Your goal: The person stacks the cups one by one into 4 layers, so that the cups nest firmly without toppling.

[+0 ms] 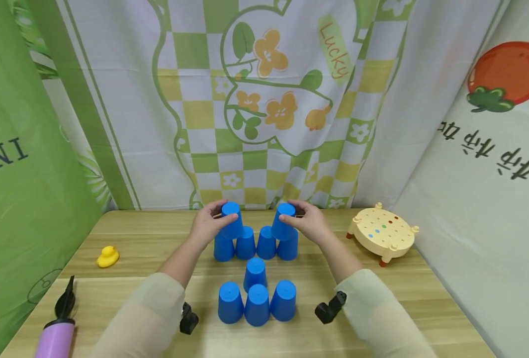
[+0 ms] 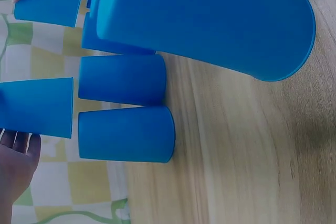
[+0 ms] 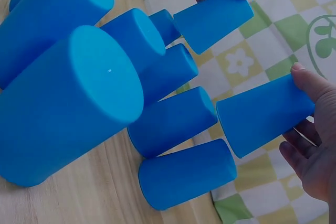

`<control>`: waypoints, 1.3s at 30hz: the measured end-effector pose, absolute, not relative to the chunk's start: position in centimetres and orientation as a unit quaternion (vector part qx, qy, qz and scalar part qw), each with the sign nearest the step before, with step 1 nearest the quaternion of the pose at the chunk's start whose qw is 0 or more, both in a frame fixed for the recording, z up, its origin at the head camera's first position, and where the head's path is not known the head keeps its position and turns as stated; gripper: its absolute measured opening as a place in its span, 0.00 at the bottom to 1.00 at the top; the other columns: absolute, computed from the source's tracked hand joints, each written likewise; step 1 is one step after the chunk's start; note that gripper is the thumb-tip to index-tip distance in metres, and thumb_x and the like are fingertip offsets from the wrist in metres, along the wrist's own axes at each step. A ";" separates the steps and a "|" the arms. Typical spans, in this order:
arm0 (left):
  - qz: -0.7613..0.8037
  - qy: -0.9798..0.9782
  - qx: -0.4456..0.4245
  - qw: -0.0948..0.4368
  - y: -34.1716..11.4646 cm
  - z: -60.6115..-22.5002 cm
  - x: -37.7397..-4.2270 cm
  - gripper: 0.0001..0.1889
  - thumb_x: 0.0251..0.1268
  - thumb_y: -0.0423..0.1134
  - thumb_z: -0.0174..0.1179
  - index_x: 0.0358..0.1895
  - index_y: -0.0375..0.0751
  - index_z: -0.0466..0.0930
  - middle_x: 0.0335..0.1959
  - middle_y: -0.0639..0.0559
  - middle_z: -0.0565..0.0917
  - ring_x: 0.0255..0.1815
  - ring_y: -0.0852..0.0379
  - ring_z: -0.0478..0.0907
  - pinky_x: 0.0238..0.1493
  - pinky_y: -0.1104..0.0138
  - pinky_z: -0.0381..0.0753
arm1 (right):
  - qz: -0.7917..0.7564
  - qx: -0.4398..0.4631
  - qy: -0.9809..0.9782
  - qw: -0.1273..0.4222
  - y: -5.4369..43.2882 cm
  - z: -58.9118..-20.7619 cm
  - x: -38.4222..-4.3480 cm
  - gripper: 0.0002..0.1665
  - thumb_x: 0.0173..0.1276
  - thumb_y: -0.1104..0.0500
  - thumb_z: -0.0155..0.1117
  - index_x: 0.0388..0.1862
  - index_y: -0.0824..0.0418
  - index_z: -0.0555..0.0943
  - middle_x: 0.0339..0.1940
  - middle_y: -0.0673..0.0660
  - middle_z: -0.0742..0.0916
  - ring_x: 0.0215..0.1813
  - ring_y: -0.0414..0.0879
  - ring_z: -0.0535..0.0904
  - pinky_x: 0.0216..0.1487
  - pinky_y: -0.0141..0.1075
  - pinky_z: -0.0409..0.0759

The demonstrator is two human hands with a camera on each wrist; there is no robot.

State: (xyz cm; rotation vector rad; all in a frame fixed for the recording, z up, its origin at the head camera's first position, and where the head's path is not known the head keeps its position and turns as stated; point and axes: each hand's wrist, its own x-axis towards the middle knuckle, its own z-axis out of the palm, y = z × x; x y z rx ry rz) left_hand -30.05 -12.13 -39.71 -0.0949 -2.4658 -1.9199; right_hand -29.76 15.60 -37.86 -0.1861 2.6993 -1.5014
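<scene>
Pinching one blue cup (image 1: 232,222) in the left hand (image 1: 205,226), thumb on the near face and fingers round the far side, spread only to the cup's width; pinching a second blue cup (image 1: 283,223) likewise in the right hand (image 1: 311,223). Both mouth down, raised just above a row of four inverted cups (image 1: 246,244), each roughly over the seam between two; slim gap beneath the left one in the left wrist view, contact beneath the right one impossible to tell. Handling, by judgement: light, thin-walled plastic, fairly stiff yet likely to flex under a hard squeeze; smooth, so mildly slippery; hardly fragile, though easily knocked over. Best taken by opposite side walls near the closed end, well clear of neighbours below. Nearer the body than both hands: a lone inverted cup (image 1: 256,275) and, just in front, three inverted cups (image 1: 257,306) side by side on the wooden counter (image 1: 425,318). Containers: ten cups in view, all mouth down, contents, if any, hidden. Well left of the left hand: yellow toy duck (image 1: 108,257); nearer the body on that side, purple cylinder (image 1: 56,339) with black fitting. Right of the right hand: pale round stand (image 1: 383,231).
</scene>
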 end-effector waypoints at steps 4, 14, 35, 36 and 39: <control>-0.611 -0.791 -0.031 0.010 -11.8 -40.3 -30.6 0.33 0.62 0.43 0.68 0.69 0.39 0.69 0.68 0.37 0.72 0.70 0.39 0.69 0.70 0.48 0.70 | -0.486 -0.054 0.872 0.024 15.2 -38.2 -30.4 0.39 0.65 0.48 0.68 0.72 0.57 0.68 0.66 0.64 0.78 0.67 0.59 0.74 0.65 0.52 0.76; -0.600 -0.800 -0.024 0.004 -11.2 -40.4 -30.7 0.32 0.62 0.45 0.67 0.69 0.41 0.69 0.69 0.39 0.72 0.71 0.39 0.68 0.70 0.48 0.70 | -0.481 -0.048 0.875 0.028 14.6 -38.6 -30.9 0.39 0.66 0.49 0.68 0.73 0.57 0.68 0.67 0.63 0.77 0.67 0.59 0.73 0.65 0.50 0.75; -0.592 -0.805 -0.038 0.000 -11.2 -40.5 -30.7 0.34 0.66 0.44 0.64 0.73 0.40 0.64 0.72 0.38 0.69 0.73 0.39 0.65 0.72 0.48 0.67 | -0.491 -0.053 0.869 0.025 14.4 -39.1 -31.0 0.39 0.67 0.49 0.67 0.74 0.57 0.66 0.69 0.63 0.75 0.69 0.61 0.72 0.66 0.54 0.74; -0.592 -0.805 -0.037 0.000 -11.3 -40.5 -30.7 0.34 0.65 0.44 0.65 0.73 0.40 0.64 0.72 0.39 0.68 0.73 0.39 0.65 0.72 0.49 0.67 | -0.493 -0.052 0.868 0.024 14.4 -39.1 -31.0 0.39 0.67 0.49 0.67 0.74 0.57 0.67 0.69 0.63 0.76 0.69 0.60 0.72 0.66 0.54 0.74; -0.589 -0.807 -0.043 0.003 -11.4 -40.5 -30.6 0.36 0.66 0.45 0.64 0.74 0.39 0.61 0.73 0.39 0.67 0.74 0.39 0.63 0.73 0.48 0.66 | -0.495 -0.048 0.867 0.023 14.4 -39.0 -31.0 0.38 0.67 0.49 0.67 0.73 0.56 0.67 0.69 0.62 0.76 0.69 0.60 0.72 0.66 0.54 0.74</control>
